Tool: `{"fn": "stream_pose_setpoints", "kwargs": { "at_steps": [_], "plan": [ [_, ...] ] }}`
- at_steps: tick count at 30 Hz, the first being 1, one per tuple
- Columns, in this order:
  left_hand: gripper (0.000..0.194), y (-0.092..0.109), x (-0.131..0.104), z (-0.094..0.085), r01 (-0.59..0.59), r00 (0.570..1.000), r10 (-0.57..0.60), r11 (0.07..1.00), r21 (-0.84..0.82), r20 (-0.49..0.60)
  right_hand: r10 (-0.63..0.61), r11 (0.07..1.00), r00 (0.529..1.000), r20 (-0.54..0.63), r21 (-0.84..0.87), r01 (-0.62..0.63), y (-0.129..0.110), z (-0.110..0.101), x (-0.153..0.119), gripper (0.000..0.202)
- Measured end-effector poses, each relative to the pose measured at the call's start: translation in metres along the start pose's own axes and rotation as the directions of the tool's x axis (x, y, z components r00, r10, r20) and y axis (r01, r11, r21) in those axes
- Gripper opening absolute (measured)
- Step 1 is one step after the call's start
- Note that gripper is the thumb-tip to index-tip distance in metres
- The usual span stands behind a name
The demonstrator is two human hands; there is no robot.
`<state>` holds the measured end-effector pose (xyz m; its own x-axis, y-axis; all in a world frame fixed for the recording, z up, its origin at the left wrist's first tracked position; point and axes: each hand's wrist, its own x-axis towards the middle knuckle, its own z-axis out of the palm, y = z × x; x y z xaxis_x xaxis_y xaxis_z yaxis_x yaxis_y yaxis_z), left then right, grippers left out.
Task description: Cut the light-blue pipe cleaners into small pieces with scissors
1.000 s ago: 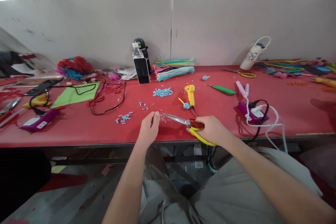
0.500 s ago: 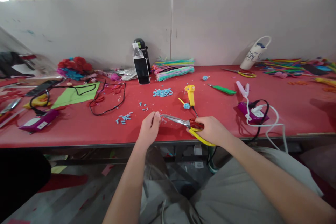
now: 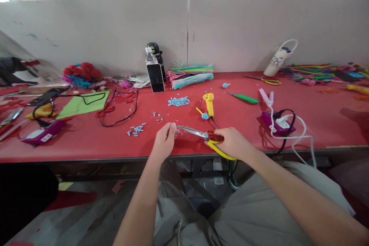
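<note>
My right hand (image 3: 230, 142) is wrapped round the red and yellow handles of a pair of scissors (image 3: 196, 132), blades pointing left. The blade tips reach the fingertips of my left hand (image 3: 165, 138), which is closed in a pinch; whatever it holds is too small to make out. Tiny light scraps lie under the blades. Left of my left hand are several short blue pieces (image 3: 138, 128), and a larger pile of blue pieces (image 3: 178, 101) lies farther back. Behind the scissors sit a yellow glue gun (image 3: 209, 103) and a small blue fuzzy ball (image 3: 205, 116) on a yellow stem.
A phone (image 3: 156, 78) leans on bottles at the back, beside bundled pipe cleaners (image 3: 191, 75). To the right lie a green-handled tool (image 3: 245, 98), a purple power strip (image 3: 278, 123) with cables and other scissors (image 3: 269, 80). A green sheet (image 3: 83, 103) lies left.
Almost nothing differs. Both hands and the scissors hold nearly the same place, with the blade tips still at my left fingertips.
</note>
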<state>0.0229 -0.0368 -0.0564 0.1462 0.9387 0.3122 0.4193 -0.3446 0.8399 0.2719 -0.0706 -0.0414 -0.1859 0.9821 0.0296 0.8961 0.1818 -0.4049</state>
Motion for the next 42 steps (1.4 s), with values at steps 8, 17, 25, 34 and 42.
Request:
{"fn": "stream_pose_setpoints", "kwargs": {
  "at_steps": [8, 17, 25, 34, 42],
  "plan": [
    [0.036, 0.0011, -0.0002, -0.0004, 0.015, 1.0, -0.015, 1.0, -0.001, 0.003, 0.019, 1.0, 0.999, -0.04, -0.012, -0.02, 0.0018, 0.0014, 0.0007, 0.028],
    [0.038, 0.0008, -0.0004, 0.0005, 0.047, 0.999, -0.046, 0.999, 0.005, -0.019, -0.001, 1.0, 1.0, -0.017, 0.024, 0.002, -0.0028, -0.0015, -0.0012, 0.03],
    [0.04, 0.0031, 0.0005, 0.0006, 0.048, 0.999, -0.047, 0.999, 0.018, -0.014, 0.028, 1.0, 1.0, 0.004, -0.005, -0.028, -0.004, -0.0018, 0.0007, 0.029],
    [0.041, 0.0033, -0.0012, 0.0009, 0.053, 0.997, -0.052, 0.998, 0.017, -0.049, 0.03, 1.0, 0.999, -0.026, -0.004, -0.03, -0.0023, -0.0012, 0.0011, 0.033],
    [0.041, 0.0033, -0.0006, 0.0002, 0.04, 0.996, -0.038, 0.999, 0.021, -0.075, 0.017, 0.999, 0.999, -0.028, 0.03, -0.017, -0.0035, -0.0021, -0.0005, 0.034]
  ]
}}
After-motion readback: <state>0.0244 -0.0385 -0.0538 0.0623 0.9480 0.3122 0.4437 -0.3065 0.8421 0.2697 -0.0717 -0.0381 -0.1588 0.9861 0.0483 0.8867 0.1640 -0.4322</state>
